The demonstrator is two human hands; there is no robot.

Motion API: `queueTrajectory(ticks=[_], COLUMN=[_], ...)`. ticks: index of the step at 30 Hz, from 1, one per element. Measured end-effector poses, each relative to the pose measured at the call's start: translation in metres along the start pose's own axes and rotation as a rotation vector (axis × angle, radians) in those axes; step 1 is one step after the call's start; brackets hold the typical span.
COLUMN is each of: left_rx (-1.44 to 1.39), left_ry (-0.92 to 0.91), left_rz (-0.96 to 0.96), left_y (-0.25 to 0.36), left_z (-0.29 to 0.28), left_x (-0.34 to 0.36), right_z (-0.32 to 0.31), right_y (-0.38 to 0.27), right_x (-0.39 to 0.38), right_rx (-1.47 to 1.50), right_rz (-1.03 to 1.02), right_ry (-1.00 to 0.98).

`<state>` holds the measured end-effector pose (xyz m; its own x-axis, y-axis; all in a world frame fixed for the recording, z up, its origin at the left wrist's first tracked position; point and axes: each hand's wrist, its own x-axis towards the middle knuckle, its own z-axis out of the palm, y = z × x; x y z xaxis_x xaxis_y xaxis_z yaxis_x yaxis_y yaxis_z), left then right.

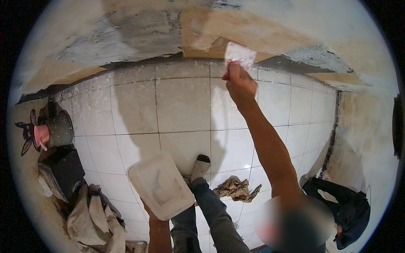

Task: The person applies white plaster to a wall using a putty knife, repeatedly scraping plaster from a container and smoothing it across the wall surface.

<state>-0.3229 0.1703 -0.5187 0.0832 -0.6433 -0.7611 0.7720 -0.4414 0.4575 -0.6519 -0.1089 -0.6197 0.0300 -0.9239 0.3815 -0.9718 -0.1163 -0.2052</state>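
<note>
My right hand [241, 86] is stretched far forward, its fingers closed around the red handle of a putty knife [240, 55]. White paste covers the knife's broad blade, which is up by the lower part of the patchy wall [202, 29]. Closer to my body, my left hand [148, 209] holds up a shallow, pale rectangular plastic tub [139, 177] from its near left side. Whitish residue smears the tub's inside. Most of the left hand's fingers are hidden behind the tub.
A crumpled brown paper or cloth [238, 189] lies on the white tiled floor [185, 105] beside my foot. At left are a grey bucket [61, 128] with a pink dipper [41, 135], a black box [63, 173] and draped cloth [90, 219]. Dark clothing [348, 211] is at lower right.
</note>
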Motion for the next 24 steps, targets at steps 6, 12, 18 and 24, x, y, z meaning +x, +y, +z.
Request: queueTrajectory(ticks=[6,12,18,24], left_rx=[-0.026,-0.039,-0.067,-0.078], left_ry=[-0.004,0.029,0.050,0.045], left_rz=[-0.001,0.032,0.040,0.028], left_y=[-0.006,0.003,0.003,0.003], left_z=[-0.001,-0.009,-0.015,-0.011], left_x=[0.003,-0.001,-0.006,-0.006], right_z=[0.012,0.049,0.022,0.062], right_y=[-0.009,-0.028,-0.054,-0.059], right_x=[0.087,0.006,0.070,0.022], right_rx=[-0.146,-0.001,-0.051,-0.184], right_rz=[-0.033,-0.447,-0.140,-0.497], right_ry=[0.154,0.079,0.215,0.043])
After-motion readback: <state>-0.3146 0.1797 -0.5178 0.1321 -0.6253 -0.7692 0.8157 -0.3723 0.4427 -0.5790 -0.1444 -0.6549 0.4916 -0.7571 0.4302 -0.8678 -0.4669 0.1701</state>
